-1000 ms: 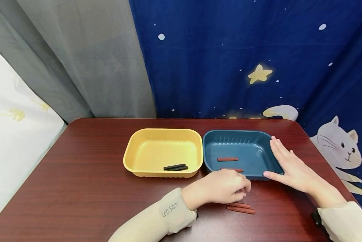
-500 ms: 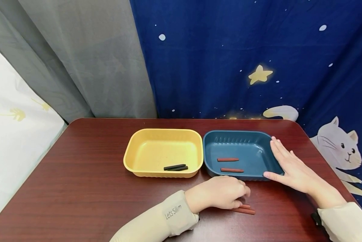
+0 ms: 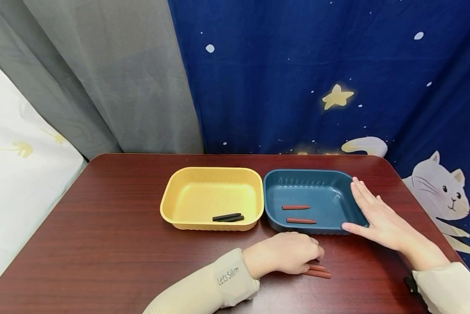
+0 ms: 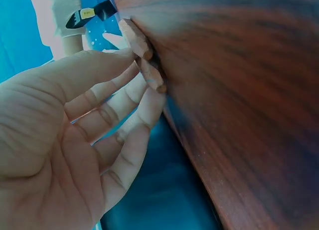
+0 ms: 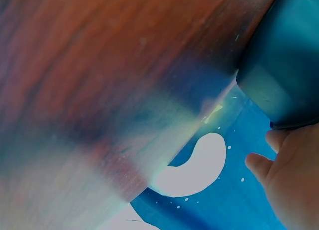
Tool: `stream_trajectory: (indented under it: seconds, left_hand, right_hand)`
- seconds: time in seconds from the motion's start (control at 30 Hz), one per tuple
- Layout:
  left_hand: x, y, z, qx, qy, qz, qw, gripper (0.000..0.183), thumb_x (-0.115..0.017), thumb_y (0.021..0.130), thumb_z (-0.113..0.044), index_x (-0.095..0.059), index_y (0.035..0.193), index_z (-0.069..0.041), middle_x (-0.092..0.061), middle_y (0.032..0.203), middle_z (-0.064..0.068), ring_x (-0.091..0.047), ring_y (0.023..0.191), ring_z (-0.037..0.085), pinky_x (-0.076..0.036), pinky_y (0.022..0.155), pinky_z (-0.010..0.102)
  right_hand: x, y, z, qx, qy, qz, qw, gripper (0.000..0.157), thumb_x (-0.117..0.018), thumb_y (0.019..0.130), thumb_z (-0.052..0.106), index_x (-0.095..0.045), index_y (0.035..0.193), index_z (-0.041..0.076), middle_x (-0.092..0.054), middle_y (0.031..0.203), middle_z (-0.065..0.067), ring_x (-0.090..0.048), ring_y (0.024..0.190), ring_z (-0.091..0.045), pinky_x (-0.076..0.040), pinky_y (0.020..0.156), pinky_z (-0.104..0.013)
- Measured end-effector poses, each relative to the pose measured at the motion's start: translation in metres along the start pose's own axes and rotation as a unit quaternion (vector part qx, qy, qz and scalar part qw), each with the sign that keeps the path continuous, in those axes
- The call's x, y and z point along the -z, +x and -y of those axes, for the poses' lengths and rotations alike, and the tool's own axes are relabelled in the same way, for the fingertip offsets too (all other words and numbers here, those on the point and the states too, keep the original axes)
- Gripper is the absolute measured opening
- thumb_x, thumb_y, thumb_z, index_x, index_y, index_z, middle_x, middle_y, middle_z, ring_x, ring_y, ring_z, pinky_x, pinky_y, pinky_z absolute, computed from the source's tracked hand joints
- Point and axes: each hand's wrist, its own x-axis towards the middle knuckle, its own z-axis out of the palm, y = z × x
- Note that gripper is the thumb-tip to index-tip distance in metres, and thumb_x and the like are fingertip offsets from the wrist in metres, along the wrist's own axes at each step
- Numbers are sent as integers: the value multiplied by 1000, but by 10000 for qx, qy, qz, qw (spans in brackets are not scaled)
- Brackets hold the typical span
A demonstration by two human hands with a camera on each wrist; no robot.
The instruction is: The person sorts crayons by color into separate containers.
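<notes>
Two red-brown crayons (image 3: 317,274) lie side by side on the table before the blue bin (image 3: 329,229). My left hand (image 3: 287,253) is over their left ends. In the left wrist view, the thumb of that hand touches one crayon (image 4: 133,38) and a fingertip touches the other crayon (image 4: 152,75), so the pair sits pinched between them. My right hand (image 3: 382,220), fingers straight, rests against the right rim of the blue bin. Inside this bin are two more red-brown crayons (image 3: 301,221), lying apart.
A yellow bin (image 3: 211,226) stands left of the blue one, their rims close together. Two black crayons (image 3: 227,217) lie in its front right part. Behind the dark red table (image 3: 113,226) hang a grey curtain (image 3: 133,78) and a blue starry curtain (image 3: 266,78).
My left hand has moved slightly toward the table's near edge, down onto the crayons on the table, uncovering the front crayon in the blue bin. My right hand has stayed put.
</notes>
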Motion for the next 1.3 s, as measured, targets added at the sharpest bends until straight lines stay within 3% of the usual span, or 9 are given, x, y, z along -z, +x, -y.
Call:
stream_trajectory:
  seconds: [0.53,0.83,1.1,1.3]
  left_hand:
    - [4,3,-2,-63,-287,345,9990,8,-71,91,-19,-68,85,-24,-58,75,-13,-52,72,-2,-39,63,10]
    - [4,3,3,-42,-747,468,9961,7,-72,89,-17,-71,93,-22,-58,73,-13,-54,72,-4,-40,64,9]
    - [20,-2,10,-351,-1213,502,9907,15,-69,89,-9,-73,101,-16,-66,82,-12,-55,75,-5,-41,68,6]
    - [33,-12,11,-391,-1211,283,9915,16,-66,92,-8,-72,105,-16,-70,91,-11,-59,79,-4,-42,71,6]
  right_hand:
    - [2,-1,1,58,13,-32,10000,106,-68,91,47,3,160,7,5,168,-15,4,155,-35,-6,115,-72]
    - [1,0,1,57,16,-39,10000,106,-68,91,47,2,160,7,5,168,-14,3,155,-35,-7,114,-73]
    - [1,0,-1,53,17,-54,10000,107,-68,90,48,3,160,8,5,168,-14,4,156,-34,-7,114,-73]
    - [1,0,0,-22,58,23,10000,107,-67,90,49,4,160,8,6,168,-13,5,155,-35,-7,114,-73]
